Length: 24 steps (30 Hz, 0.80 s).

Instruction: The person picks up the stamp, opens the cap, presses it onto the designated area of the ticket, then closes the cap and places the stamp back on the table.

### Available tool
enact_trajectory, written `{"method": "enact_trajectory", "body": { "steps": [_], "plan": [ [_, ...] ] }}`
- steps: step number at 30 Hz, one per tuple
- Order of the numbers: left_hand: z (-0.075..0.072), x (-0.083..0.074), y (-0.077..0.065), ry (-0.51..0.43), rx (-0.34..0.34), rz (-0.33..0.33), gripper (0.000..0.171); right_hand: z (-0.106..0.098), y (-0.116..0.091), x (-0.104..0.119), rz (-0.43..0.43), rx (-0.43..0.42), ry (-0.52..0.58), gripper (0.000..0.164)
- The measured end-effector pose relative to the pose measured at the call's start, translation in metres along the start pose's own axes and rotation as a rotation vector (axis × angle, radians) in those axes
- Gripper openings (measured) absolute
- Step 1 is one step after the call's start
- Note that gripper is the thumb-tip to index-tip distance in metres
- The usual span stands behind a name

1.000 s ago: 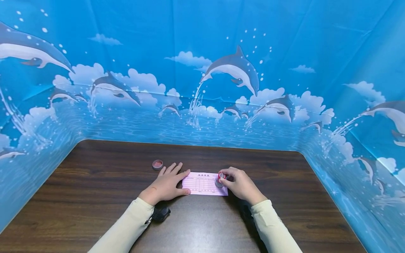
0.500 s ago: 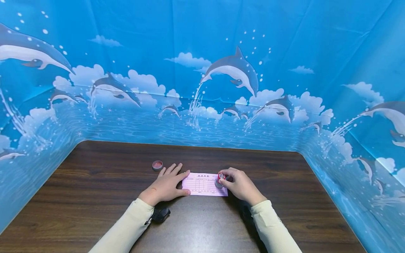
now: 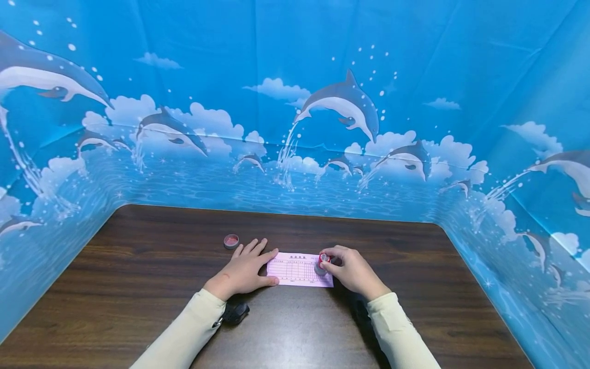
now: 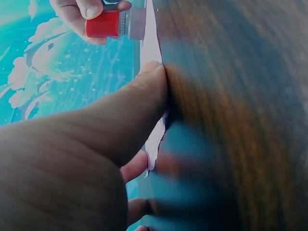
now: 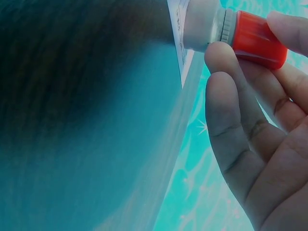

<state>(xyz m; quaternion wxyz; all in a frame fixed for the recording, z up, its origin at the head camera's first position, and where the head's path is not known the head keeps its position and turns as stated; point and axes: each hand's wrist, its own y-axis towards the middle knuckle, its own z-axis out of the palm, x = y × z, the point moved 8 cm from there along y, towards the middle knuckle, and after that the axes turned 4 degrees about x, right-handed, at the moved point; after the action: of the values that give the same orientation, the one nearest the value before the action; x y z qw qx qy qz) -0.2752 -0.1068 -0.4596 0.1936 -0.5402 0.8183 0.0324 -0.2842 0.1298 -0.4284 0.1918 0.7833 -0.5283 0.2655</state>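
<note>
A pink printed form (image 3: 295,270) with a ruled grid lies on the dark wooden table (image 3: 295,328). My left hand (image 3: 243,271) rests flat with spread fingers at its left edge, the thumb pressing on the paper. At the form's right part, my right hand (image 3: 355,271) pinches the red handle of a stamp (image 3: 324,258) between thumb and fingers. In the right wrist view the stamp (image 5: 260,39) shows a ribbed grey ring and a clear greyish base, which stands upright against the paper. Its underside is hidden.
A small round open tin (image 3: 231,241), reddish inside, sits on the table just beyond my left fingertips. A blue dolphin-print curtain (image 3: 295,102) encloses the table's back and sides. Black wrist devices (image 3: 236,313) are worn under the sleeves.
Both hands, the stamp and the form hold the same positions. Only the head view has shifted very slightly.
</note>
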Motion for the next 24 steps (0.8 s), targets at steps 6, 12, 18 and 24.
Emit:
{"method": "enact_trajectory", "body": {
  "steps": [6,12,18,24],
  "plan": [
    [0.0014,0.0008,0.0001,-0.008,-0.002,0.000,0.078,0.0000,0.0000,-0.0002,0.003,0.002,-0.001,0.021],
    [0.0023,0.0011,0.0012,0.000,0.000,-0.002,0.078,0.0000,-0.0006,-0.0004,0.001,0.003,0.010,0.022],
    [0.0000,-0.0006,0.0007,-0.007,-0.003,0.005,0.078,-0.0010,-0.0007,-0.0005,0.008,-0.001,0.014,0.022],
    [-0.0008,-0.0011,-0.0012,-0.017,-0.006,0.005,0.077,0.0004,-0.0007,-0.0004,0.011,0.001,0.024,0.023]
  ]
}}
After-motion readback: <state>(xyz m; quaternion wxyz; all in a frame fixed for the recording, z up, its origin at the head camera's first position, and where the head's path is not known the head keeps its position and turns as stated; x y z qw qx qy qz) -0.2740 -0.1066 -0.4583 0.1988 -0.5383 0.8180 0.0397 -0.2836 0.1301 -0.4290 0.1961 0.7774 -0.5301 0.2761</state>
